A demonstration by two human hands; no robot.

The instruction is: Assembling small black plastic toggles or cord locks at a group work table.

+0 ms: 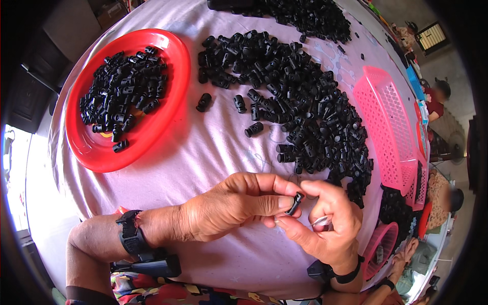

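My left hand (pixel 223 211) pinches a small black plastic cord lock (pixel 295 203) between thumb and forefinger, holding it tilted above the cloth. Close against it on the right, my right hand (pixel 333 229) has its thumb and fingers curled, the thumb tip just below the cord lock. A thin shiny silver piece (pixel 321 220) sticks out from under its bent fingers; its exact kind I cannot make out. Beyond both hands spreads a big heap of black cord locks (pixel 315 122), with a few lying loose at its left side.
A red plate (pixel 178 101) of cord locks stands at the far left. Another pile of black parts (pixel 310 20) lies at the back. Pink baskets (pixel 389 132) line the right side, a pink bowl (pixel 368 259) nearer. Other people sit along the right; a co-worker's hand (pixel 404 254) shows.
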